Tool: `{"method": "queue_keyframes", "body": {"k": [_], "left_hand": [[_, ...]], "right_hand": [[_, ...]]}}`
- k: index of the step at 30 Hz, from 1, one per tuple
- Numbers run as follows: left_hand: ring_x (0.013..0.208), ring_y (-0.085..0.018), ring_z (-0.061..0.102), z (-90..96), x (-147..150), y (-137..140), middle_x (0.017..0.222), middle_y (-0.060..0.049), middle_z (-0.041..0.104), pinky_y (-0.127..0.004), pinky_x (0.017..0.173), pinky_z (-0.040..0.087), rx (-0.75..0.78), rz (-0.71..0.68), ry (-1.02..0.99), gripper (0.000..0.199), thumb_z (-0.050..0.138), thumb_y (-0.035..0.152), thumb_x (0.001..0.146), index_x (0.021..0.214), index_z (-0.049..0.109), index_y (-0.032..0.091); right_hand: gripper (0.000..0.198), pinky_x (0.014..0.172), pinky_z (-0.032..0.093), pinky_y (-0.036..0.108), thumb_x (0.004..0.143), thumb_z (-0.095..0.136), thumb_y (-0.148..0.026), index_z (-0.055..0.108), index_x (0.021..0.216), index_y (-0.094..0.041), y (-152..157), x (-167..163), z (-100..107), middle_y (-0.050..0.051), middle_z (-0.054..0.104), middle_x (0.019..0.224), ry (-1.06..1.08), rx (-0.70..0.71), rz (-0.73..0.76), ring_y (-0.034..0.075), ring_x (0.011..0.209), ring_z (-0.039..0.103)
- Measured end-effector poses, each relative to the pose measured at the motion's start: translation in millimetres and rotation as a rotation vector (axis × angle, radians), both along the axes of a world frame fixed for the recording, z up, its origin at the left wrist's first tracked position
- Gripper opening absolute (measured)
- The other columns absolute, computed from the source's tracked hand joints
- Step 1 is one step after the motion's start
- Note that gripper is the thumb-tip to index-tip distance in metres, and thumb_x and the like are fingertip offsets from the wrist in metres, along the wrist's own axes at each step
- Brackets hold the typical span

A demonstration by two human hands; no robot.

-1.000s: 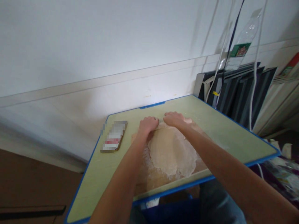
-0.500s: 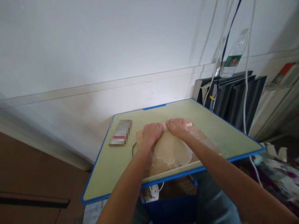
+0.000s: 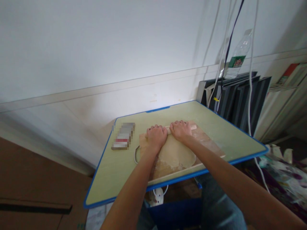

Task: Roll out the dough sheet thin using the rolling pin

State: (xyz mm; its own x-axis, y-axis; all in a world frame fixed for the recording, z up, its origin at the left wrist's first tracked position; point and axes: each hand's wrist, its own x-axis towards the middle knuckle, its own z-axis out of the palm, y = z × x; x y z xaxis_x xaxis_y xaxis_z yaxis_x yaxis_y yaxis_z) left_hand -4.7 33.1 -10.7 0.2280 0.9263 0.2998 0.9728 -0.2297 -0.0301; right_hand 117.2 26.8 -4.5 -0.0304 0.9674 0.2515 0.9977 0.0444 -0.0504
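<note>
A wide, thin sheet of dough (image 3: 176, 153) with ragged edges lies on a floured wooden board (image 3: 157, 174). Across its far end rests a pale rolling pin (image 3: 193, 126). My left hand (image 3: 157, 135) is closed over the left part of the pin, and my right hand (image 3: 181, 130) is wrapped over it just to the right. The pin's right end sticks out past my right hand; most of the rest is hidden beneath my fingers. Both forearms reach over the near side of the board.
The board sits on a green table (image 3: 107, 179) with a blue rim. A blurred-out rectangular item (image 3: 123, 135) lies at its left. A metal handle (image 3: 136, 155) shows beside the board. At the back right are dark panels (image 3: 240, 95), a plastic bottle (image 3: 238, 57) and hanging cables (image 3: 250, 73).
Both hands stay on the rolling pin at the far end of the dough, with the knuckles slightly more raised. The view has shifted slightly.
</note>
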Motion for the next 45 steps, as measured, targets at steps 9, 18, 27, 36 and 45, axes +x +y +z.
{"method": "queue_keyframes", "body": {"k": [9,18,27,36,45], "left_hand": [[0.085,-0.023,0.059,1.5,1,14,0.09,-0.01,0.064,-0.036,0.074,0.04,-0.019,-0.003,0.004,0.044,0.023,0.03,0.088,0.088,0.064,0.015],[0.083,-0.024,0.061,3.7,7,26,0.089,-0.012,0.066,-0.035,0.072,0.043,-0.068,0.018,-0.05,0.047,0.022,0.028,0.087,0.09,0.067,0.015],[0.092,-0.024,0.06,11.3,-1,48,0.102,-0.013,0.064,-0.034,0.072,0.045,-0.298,-0.136,-0.002,0.041,0.026,0.025,0.086,0.102,0.062,0.017],[0.096,-0.026,0.059,8.1,-1,78,0.107,-0.013,0.063,-0.032,0.072,0.046,-0.397,-0.045,-0.102,0.041,0.029,0.029,0.081,0.098,0.064,0.017],[0.088,-0.022,0.06,12.2,-5,71,0.1,-0.009,0.065,-0.029,0.068,0.044,-0.398,-0.059,-0.165,0.037,0.033,0.04,0.08,0.095,0.059,0.018]], "right_hand": [[0.044,0.077,0.036,0.037,0.088,0.024,-0.028,0.065,0.095,-0.014,18,-2,-1,0.014,0.062,0.099,0.032,-0.048,-0.051,0.024,0.092,0.056],[0.043,0.075,0.04,0.033,0.087,0.024,-0.029,0.063,0.1,-0.018,34,-1,2,0.012,0.06,0.106,-0.011,-0.154,-0.079,0.023,0.095,0.057],[0.04,0.074,0.043,0.035,0.081,0.03,-0.028,0.064,0.1,-0.018,62,2,8,0.011,0.062,0.109,-0.036,-0.313,-0.023,0.025,0.097,0.058],[0.042,0.073,0.043,0.032,0.078,0.033,-0.028,0.062,0.106,-0.017,83,4,4,0.013,0.06,0.113,0.003,-0.355,-0.05,0.024,0.099,0.057],[0.039,0.076,0.042,0.031,0.081,0.031,-0.026,0.063,0.102,-0.019,76,6,4,0.011,0.06,0.114,-0.007,-0.341,-0.009,0.022,0.1,0.057]]}}
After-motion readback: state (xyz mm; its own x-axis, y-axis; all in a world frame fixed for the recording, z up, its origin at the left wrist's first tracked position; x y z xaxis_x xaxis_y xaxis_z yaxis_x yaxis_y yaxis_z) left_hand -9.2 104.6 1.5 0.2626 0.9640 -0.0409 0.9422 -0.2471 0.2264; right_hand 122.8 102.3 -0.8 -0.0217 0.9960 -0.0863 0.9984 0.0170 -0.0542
